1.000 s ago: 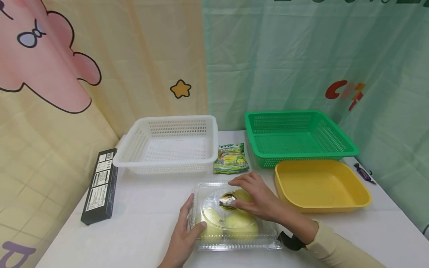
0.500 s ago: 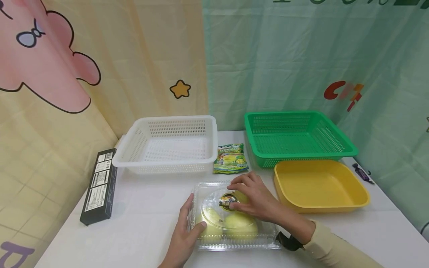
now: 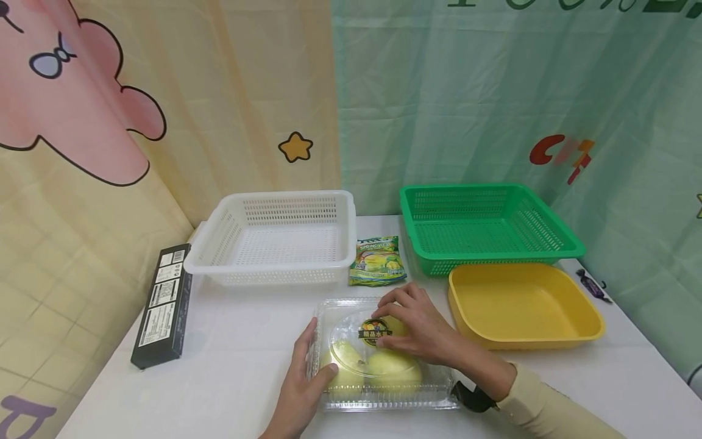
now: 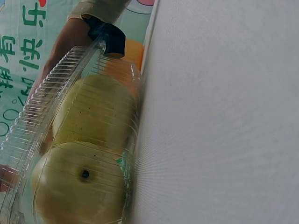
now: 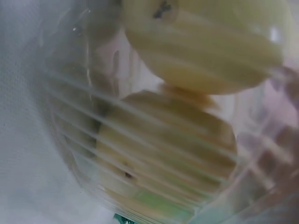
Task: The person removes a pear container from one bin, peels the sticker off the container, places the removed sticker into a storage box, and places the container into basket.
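A clear plastic clamshell fruit box (image 3: 439, 372) lies on the table in the head view. Several round, pale yellow-green fruits (image 3: 392, 369) show through it; the left wrist view has two fruits (image 4: 81, 179) behind its ribbed wall. My left hand (image 3: 298, 378) grips the box's left edge, thumb over the lid, fingers along the side. A round dark sticker (image 3: 374, 332) with gold lettering is on the lid. My right hand (image 3: 414, 323) rests over the lid with bent fingers, index fingertip and thumb apart at the sticker's right edge. Blurred fruits (image 5: 168, 144) fill the right wrist view.
Behind the box stand a white basket (image 3: 274, 268) and a green basket (image 3: 499, 253), a snack packet (image 3: 377, 262) between them. A yellow tray (image 3: 526, 338) is at right, beside a small purple wrapped candy (image 3: 594, 285). A long black box (image 3: 163, 305) lies at left.
My right thumb has slid down towards the sticker's lower edge and the index fingertip has moved to its upper right, so more of the sticker shows. The left hand and box have stayed put.
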A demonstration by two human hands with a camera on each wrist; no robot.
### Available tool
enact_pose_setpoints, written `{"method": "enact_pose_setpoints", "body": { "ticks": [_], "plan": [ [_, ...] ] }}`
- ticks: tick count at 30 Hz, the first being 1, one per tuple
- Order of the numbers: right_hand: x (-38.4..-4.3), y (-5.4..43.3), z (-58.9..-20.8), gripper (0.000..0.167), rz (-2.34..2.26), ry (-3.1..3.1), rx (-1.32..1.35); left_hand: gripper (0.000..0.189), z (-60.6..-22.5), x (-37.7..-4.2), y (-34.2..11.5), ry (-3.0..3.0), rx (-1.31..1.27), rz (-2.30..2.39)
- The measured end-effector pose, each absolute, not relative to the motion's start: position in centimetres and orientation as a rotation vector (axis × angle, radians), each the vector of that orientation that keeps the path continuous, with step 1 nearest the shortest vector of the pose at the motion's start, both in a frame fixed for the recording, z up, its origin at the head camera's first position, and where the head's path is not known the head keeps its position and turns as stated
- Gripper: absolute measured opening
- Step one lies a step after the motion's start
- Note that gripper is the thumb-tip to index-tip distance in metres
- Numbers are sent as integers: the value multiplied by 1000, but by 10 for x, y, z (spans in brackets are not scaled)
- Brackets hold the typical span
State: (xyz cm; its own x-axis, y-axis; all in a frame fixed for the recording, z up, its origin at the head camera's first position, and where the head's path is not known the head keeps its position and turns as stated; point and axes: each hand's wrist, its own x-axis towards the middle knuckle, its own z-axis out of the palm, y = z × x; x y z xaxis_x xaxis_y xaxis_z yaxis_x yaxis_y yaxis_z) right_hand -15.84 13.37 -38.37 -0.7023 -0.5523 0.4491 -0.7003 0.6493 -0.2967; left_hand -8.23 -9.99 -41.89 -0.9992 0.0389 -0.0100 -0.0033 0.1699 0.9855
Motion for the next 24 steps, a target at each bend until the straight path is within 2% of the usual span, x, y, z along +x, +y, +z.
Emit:
{"method": "enact_pose_setpoints", "body": {
  "ticks": [24],
  "plan": [
    [-159, 136, -382, 23, 789, -2529, 1101, 76, -420, -82, -100, 2419, 60, 1985]
  ]
}}
